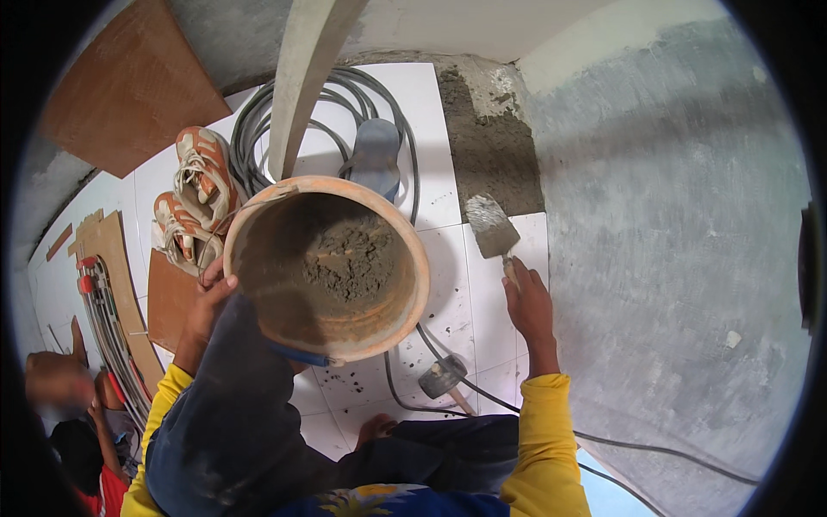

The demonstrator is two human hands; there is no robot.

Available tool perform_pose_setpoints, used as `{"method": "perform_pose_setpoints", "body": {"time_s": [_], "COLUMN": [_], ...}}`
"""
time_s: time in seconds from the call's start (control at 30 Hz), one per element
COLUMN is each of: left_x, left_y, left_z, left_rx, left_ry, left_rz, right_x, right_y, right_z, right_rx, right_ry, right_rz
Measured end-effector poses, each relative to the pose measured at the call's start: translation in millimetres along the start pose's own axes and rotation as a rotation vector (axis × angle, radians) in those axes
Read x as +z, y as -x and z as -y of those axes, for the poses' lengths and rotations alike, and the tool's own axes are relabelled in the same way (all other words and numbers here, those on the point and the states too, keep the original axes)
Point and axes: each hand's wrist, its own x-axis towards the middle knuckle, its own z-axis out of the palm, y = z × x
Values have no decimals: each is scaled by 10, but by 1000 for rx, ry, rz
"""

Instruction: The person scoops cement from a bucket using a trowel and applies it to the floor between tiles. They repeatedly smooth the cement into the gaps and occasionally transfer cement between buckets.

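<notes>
My left hand (211, 302) grips the rim of an orange bucket (415, 258) on its left side, and the bucket is tilted so its mouth faces me. Grey wet mortar (353, 258) lies in a lump inside it. In my right hand (527, 302) is the handle of a trowel (491, 226), closed in my fingers. The trowel's blade, smeared with mortar, is at the near edge of a mortar bed (487, 142) in the corner by the wall. White tiles (438, 194) border that bed.
Behind the bucket are a coiled black hose (250, 129), a grey sandal (376, 155) and a leaning post (303, 77). Worn shoes (202, 177) stand at left. A mallet (442, 376) lies near my legs, beside a cable. A tile cutter (112, 327) and another person (108, 465) are far left.
</notes>
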Motion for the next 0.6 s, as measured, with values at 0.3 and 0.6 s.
{"method": "perform_pose_setpoints", "body": {"time_s": [0.3,0.6], "left_x": [-33,-11], "left_y": [20,40], "left_z": [35,39], "left_rx": [-11,-13], "left_ry": [22,59], "left_rz": [-28,-36], "right_x": [142,149], "right_y": [-136,81], "right_z": [-225,-316], "right_rx": [19,66], "right_ry": [-135,-74], "right_rz": [30,-18]}}
